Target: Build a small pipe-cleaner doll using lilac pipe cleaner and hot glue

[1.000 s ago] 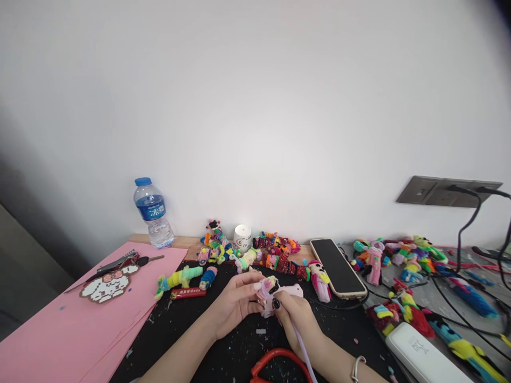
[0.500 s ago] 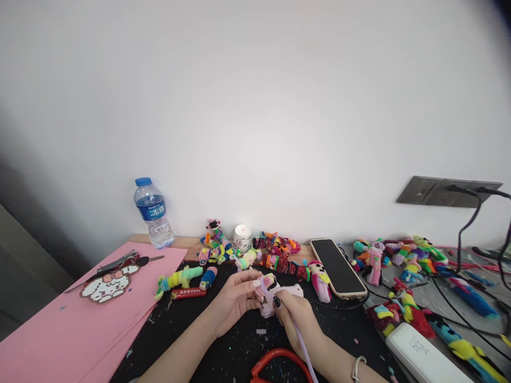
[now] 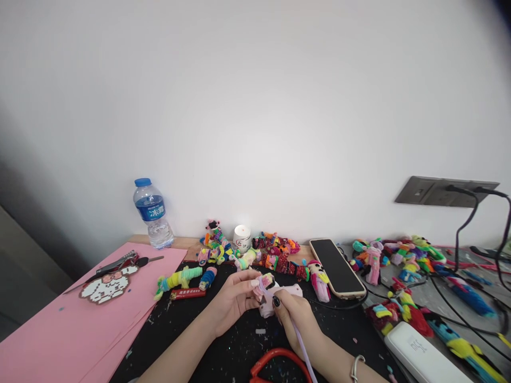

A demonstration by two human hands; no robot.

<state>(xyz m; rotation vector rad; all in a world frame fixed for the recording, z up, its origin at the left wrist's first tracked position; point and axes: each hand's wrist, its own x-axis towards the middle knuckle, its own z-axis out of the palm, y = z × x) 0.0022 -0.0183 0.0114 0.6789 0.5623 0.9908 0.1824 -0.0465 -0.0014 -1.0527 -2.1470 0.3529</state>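
Note:
My left hand [image 3: 236, 300] pinches a small pink-and-yellow pipe cleaner doll [image 3: 265, 282] between thumb and fingers. Close against it, my right hand [image 3: 300, 318] is closed on a lilac pipe cleaner [image 3: 302, 344]. One stretch of that pipe cleaner lies at the doll, and its long tail runs down over the right palm and wrist. Behind and between both hands is a pale lilac object [image 3: 294, 290], partly covered, whose kind I cannot make out. Red scissor-like handles [image 3: 275, 355] lie just below the hands, cut off by the lower edge.
Finished pipe cleaner figures [image 3: 215, 250] line the wall around a white paper cup [image 3: 241, 238]. A phone [image 3: 335, 266] lies at right, near a white power bank [image 3: 423, 354] and black cables. Left are pink sheets [image 3: 59, 330], a water bottle [image 3: 152, 213] and a red box [image 3: 188, 293].
The doll in my left hand has turned very slightly. Both hands keep their grip in nearly the same place, and the view has shifted a touch.

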